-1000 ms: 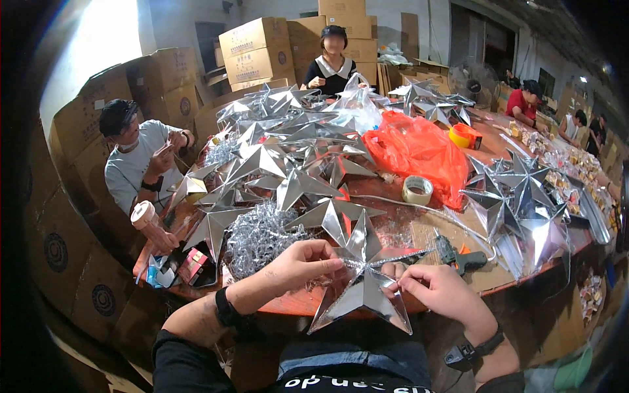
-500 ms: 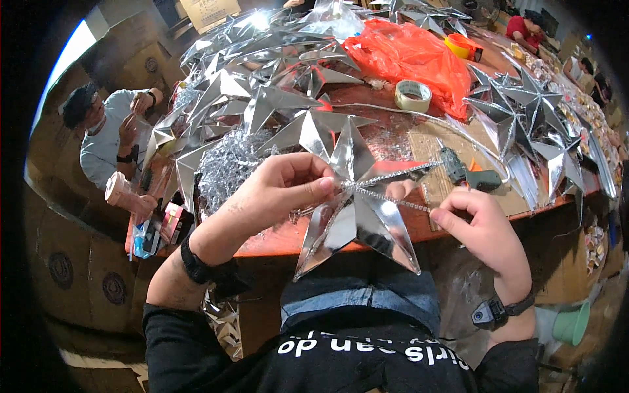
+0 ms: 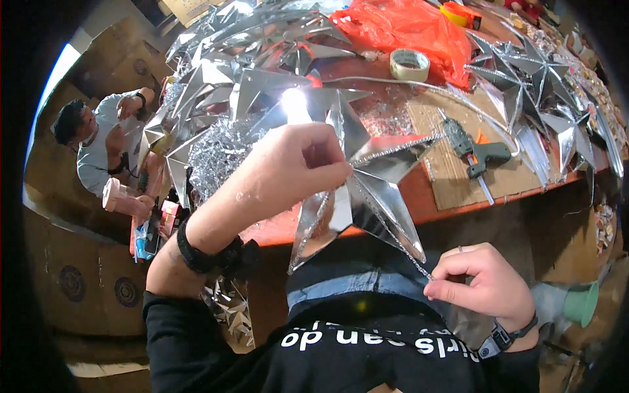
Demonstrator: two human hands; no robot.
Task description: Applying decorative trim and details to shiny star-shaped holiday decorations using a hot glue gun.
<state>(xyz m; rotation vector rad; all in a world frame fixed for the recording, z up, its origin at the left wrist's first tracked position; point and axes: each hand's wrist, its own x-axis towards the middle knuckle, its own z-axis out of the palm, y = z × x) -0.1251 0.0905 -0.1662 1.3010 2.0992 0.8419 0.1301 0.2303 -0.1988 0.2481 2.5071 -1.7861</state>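
A mirror-silver, faceted star [image 3: 390, 219] stands out past the table's front edge, several of its points edged with glittery silver trim. My left hand [image 3: 291, 160] is closed, thumb and fingertips pinched at the star's centre. From there a strand of silver trim [image 3: 417, 263] runs along a ridge down the lower right point and past its tip. Its free end is pinched between the thumb and forefinger of my right hand [image 3: 483, 283], below and right of the star. My left hand hides part of the star's left side.
A glue gun [image 3: 481, 154] lies on cardboard [image 3: 452, 190] to the right. Tangled silver tinsel [image 3: 219, 160] and piled silver stars [image 3: 268, 46] fill the left and back. Beyond are a tape roll [image 3: 410, 65] and a red plastic bag [image 3: 400, 29]. A person [image 3: 105, 137] sits at left.
My right hand has moved down, swinging the trim from a sideways line to one along the lower right point. My left hand still pinches the centre, its knuckles now raised more.
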